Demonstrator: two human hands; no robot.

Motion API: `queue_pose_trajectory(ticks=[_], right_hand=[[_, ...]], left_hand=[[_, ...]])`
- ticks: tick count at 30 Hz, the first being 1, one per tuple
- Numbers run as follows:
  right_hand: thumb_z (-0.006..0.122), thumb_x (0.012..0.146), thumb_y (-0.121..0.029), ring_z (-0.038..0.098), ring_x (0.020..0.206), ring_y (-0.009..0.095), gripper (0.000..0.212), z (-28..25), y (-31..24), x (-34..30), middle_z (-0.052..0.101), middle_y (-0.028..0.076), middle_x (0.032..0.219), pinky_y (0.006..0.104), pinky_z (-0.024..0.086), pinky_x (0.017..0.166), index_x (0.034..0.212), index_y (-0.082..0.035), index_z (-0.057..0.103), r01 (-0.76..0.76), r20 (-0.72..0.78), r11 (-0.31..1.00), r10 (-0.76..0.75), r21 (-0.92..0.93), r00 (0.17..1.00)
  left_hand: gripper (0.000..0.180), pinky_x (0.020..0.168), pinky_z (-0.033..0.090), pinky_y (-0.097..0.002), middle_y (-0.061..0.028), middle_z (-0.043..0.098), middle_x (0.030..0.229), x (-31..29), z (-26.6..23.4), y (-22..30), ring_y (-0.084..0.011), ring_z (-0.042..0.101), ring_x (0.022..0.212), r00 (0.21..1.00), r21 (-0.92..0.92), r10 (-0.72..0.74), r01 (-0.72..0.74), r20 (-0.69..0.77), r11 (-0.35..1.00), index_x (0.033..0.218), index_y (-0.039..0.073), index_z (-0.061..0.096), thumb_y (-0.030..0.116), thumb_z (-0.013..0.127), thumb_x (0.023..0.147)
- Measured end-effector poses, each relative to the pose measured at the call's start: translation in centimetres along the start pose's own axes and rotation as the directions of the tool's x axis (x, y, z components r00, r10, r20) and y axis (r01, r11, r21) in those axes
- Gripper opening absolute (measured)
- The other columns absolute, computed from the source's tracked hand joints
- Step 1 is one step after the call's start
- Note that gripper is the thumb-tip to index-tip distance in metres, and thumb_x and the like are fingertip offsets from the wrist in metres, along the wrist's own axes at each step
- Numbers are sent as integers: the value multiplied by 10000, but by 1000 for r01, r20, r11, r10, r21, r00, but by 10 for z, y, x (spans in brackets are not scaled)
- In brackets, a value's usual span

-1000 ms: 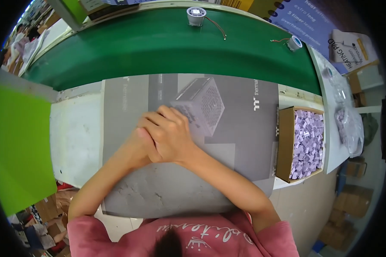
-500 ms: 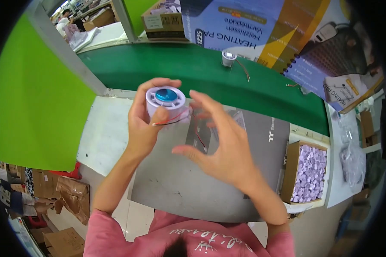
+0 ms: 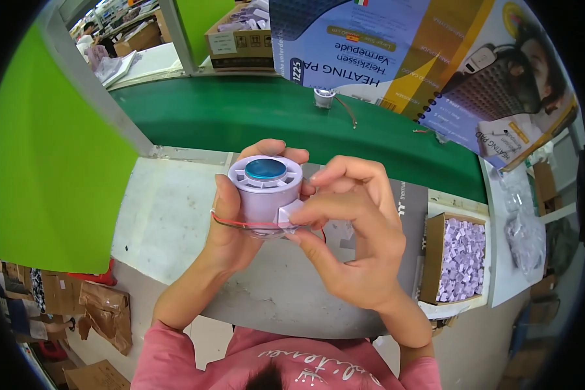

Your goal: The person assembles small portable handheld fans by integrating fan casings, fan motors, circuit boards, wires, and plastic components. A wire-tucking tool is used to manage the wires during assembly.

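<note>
My left hand (image 3: 230, 248) wraps round a lavender cylindrical plastic housing (image 3: 257, 203) and holds it upright over the worktop. Its slotted top carries a shiny blue disc (image 3: 265, 169). A small lavender block (image 3: 289, 213) sits against the housing's right side. My right hand (image 3: 364, 240) pinches this block between thumb and fingertips, pressing it to the housing. Thin red and black wires (image 3: 237, 224) loop round the front of the housing under the block. Where the wires end is partly hidden by my fingers.
A cardboard box of small lavender pieces (image 3: 461, 260) stands at the right. Behind the grey mat (image 3: 273, 299) runs a green belt (image 3: 195, 107), with another wired part (image 3: 324, 97) on it. A large printed carton (image 3: 396, 58) overhangs the belt; a green panel (image 3: 52, 149) borders the left.
The housing has come nearer and lower in my left hand. My right hand has closed in from an open pose and now pinches the block at its side.
</note>
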State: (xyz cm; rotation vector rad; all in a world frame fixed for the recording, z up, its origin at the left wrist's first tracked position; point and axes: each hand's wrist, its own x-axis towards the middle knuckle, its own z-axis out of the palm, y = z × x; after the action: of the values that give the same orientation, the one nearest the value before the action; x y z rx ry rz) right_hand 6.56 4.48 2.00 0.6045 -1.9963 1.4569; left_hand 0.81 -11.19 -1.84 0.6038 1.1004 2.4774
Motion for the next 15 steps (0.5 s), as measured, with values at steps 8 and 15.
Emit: queue_pose_trajectory(ticks=[8, 15], right_hand=[[700, 713, 130, 586, 714, 162, 389, 4, 0, -4, 615, 76, 871, 274, 490, 635, 1062, -30, 641, -114, -17, 991, 115, 72, 993], [683, 835, 43, 641, 787, 140, 152, -9, 37, -34, 638, 69, 917, 261, 539, 725, 985, 19, 696, -464, 25, 753, 513, 467, 858]], left_hand=[[882, 915, 532, -376, -141, 551, 1309, 7, -9, -5, -240, 636, 1063, 1000, 74, 11, -13, 24, 997, 1374, 57, 395, 550, 767, 744], [873, 952, 485, -324, -141, 644, 1186, 12, -31, 9, -192, 622, 1087, 976, 478, -213, 163, 52, 863, 1377, 25, 465, 224, 899, 646]])
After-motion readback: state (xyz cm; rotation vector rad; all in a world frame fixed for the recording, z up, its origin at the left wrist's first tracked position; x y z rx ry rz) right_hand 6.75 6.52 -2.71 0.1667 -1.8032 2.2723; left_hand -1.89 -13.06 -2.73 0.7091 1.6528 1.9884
